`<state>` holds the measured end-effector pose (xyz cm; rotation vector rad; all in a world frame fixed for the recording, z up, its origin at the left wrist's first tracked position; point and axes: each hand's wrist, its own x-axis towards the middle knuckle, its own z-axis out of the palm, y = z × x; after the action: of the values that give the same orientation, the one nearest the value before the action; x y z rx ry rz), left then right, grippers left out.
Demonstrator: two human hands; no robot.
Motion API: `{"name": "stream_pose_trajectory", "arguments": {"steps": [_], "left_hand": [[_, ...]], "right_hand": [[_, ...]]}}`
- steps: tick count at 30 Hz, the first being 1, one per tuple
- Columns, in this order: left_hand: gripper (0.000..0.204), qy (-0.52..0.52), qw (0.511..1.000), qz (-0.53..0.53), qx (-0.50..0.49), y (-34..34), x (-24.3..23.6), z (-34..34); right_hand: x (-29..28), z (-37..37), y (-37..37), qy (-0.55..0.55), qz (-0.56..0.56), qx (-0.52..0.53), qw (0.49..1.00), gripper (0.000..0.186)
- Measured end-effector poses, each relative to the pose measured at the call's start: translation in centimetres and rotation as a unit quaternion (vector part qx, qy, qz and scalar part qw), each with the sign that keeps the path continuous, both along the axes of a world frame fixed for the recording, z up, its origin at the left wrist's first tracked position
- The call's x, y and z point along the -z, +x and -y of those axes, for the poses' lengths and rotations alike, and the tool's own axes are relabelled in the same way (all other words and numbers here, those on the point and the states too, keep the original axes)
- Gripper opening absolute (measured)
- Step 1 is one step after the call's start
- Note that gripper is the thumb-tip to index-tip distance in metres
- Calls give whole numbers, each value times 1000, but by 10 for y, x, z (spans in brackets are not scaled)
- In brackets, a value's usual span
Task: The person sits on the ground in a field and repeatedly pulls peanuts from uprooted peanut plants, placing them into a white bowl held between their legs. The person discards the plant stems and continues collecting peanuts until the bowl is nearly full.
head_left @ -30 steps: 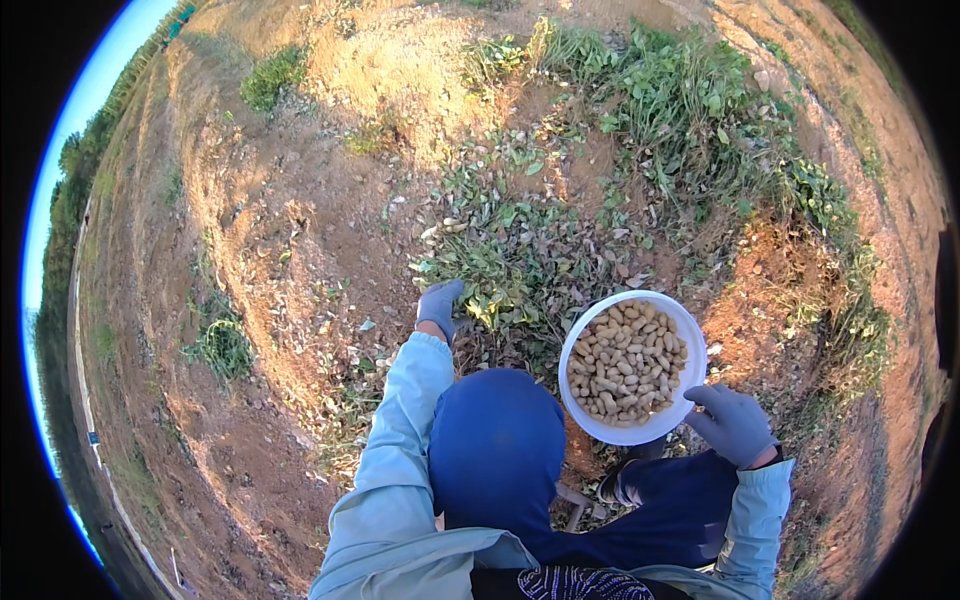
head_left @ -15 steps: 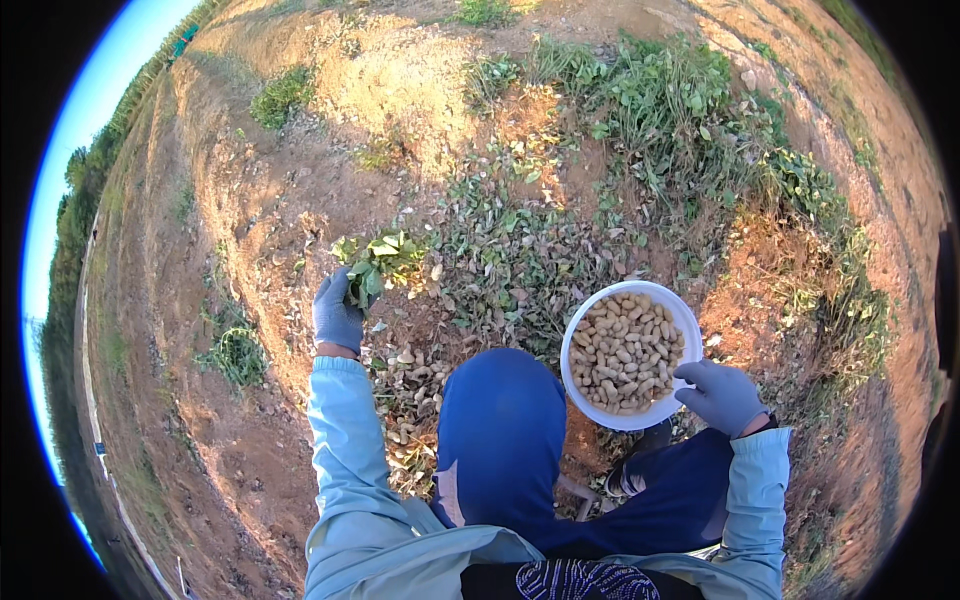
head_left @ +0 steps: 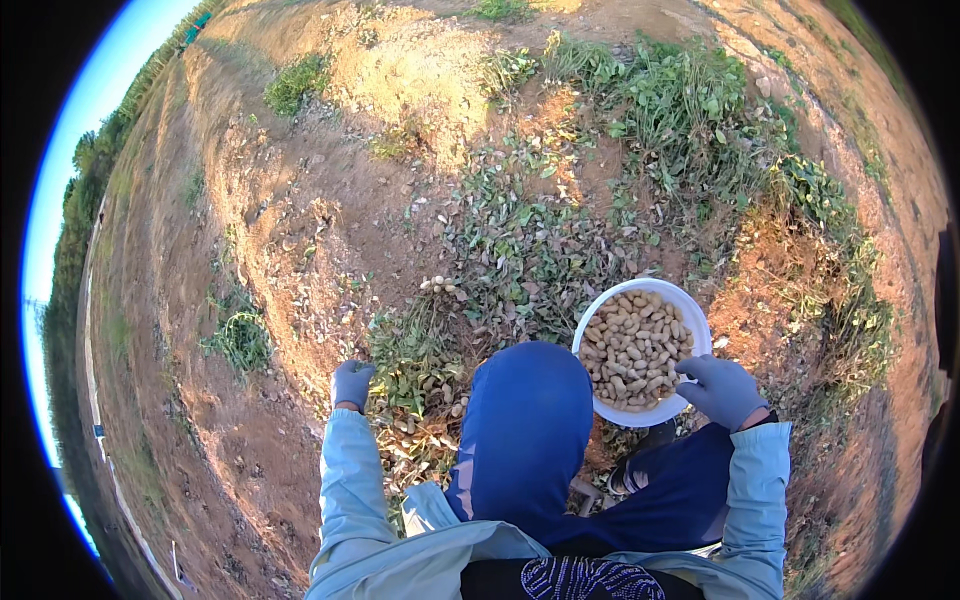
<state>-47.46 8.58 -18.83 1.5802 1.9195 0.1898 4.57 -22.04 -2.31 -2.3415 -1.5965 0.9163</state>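
- Left hand [head_left: 352, 384], left of centre: in the preceding view it was raised with a leafy bunch; it is now lower in the frame, at the left edge of a flattened plant [head_left: 412, 345]; its fingers look curled, but one cannot tell whether they are clamped on a stem or leaf
- Plant: lies on the ground left of the knee [head_left: 530, 400], leaves spread over the spot where, half a second ago, loose pods showed more openly; it is probably the bunch then held aloft
- Pale pods [head_left: 437, 285]: a small cluster just above the plant, near the middle of the frame; others [head_left: 458, 407] remain visible between plant and knee
- Right hand [head_left: 725, 390], right of centre: little changed, fingers closed over the right rim of the bucket [head_left: 698, 320]
- Bucket: white, upright, right of the knee; its peanuts [head_left: 635, 350] show no evident change in level across the views
- Leaf litter [head_left: 530, 265], upper middle: spread over the soil between plant and bucket
- Significance: the change appears to be one of handling the plant, not of filling; judged from position, plant and pods lie within the left hand's reach, while the bucket stays steadied on the other side
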Motion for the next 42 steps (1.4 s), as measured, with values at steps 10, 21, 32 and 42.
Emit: {"name": "stream_pose_trajectory", "arguments": {"steps": [10, 21, 32, 42], "left_hand": [[72, 80, 968, -141, 192, 145, -87, 3], [94, -133, 938, -284, 149, 169, -35, 20], [59, 174, 946, -33, 270, 144, -115, -15], [44, 122, 940, -240, 207, 181, -111, -85]], "right_hand": [[8, 1, 3, 16, 4, 5, 1000, 28], [9, 6, 8, 10, 5, 6, 1000, 28], [0, -18, 6, 31, -28, 11, 999, 30], [15, -53, 15, 82, 20, 5, 996, 30]]}}
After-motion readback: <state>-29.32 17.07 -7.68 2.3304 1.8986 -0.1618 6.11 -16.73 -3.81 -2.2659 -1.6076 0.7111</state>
